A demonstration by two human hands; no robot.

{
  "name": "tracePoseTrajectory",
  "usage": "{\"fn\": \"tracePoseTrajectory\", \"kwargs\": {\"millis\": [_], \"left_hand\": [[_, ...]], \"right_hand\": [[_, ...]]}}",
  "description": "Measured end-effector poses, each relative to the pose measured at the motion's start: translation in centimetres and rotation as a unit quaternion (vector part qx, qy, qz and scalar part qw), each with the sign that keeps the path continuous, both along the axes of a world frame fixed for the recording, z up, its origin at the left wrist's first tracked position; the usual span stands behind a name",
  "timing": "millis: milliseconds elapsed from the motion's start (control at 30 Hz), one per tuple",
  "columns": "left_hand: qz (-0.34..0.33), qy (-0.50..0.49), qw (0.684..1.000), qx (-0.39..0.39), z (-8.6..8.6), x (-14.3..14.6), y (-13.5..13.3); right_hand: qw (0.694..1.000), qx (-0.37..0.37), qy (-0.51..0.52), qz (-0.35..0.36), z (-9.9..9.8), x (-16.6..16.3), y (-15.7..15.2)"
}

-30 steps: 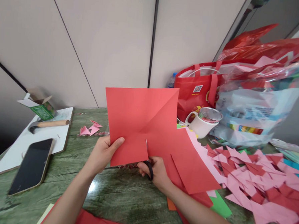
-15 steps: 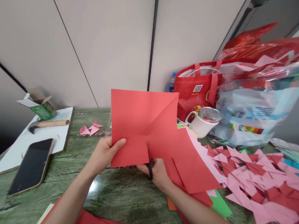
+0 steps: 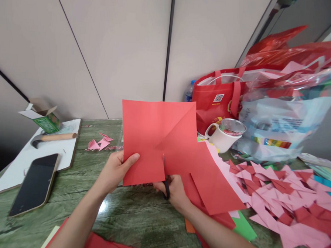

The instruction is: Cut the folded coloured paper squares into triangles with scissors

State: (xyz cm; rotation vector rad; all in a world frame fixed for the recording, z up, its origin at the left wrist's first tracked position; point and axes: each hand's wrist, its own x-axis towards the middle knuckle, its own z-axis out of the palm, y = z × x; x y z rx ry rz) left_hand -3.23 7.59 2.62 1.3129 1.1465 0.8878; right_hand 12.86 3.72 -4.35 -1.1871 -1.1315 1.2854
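A square red paper sheet (image 3: 154, 134) with diagonal creases stands upright over the green table (image 3: 127, 214). My left hand (image 3: 115, 170) pinches its lower left corner, thumb on the front. My right hand (image 3: 173, 189) is closed on black-handled scissors (image 3: 165, 181), whose blade pokes up into a cut from the sheet's bottom edge toward its middle. More red sheets (image 3: 212, 185) lie under my right hand.
A phone (image 3: 36, 184), a hammer (image 3: 53, 137) and a small green box (image 3: 45, 118) lie on a white board at left. A white mug (image 3: 223, 136), a red bag (image 3: 219, 99) and plastic bags stand at right, with many pink and red paper triangles (image 3: 283, 197).
The sheet has shifted slightly right and the scissors' blade has crept a little further up the cut. Both hands stay in place.
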Motion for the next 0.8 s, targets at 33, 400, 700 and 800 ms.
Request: {"fn": "tracePoseTrajectory", "kwargs": {"millis": [33,400,700,800], "left_hand": [[-0.001,-0.005,1.000,-0.001,0.0,0.0,0.0],[0.004,-0.012,1.000,-0.001,0.0,0.0,-0.1],[0.001,-0.016,1.000,-0.005,-0.2,-0.1,0.1],[-0.002,-0.020,1.000,-0.006,-0.3,-0.1,0.1]], "right_hand": [[1.000,-0.003,0.001,0.002,0.0,0.0,0.0],[0.999,0.003,0.041,0.009,-0.6,-0.1,0.0],[0.995,0.000,0.093,0.022,-1.3,-0.1,0.2],[0.995,-0.002,0.094,0.019,-1.3,-0.2,0.1]]}}
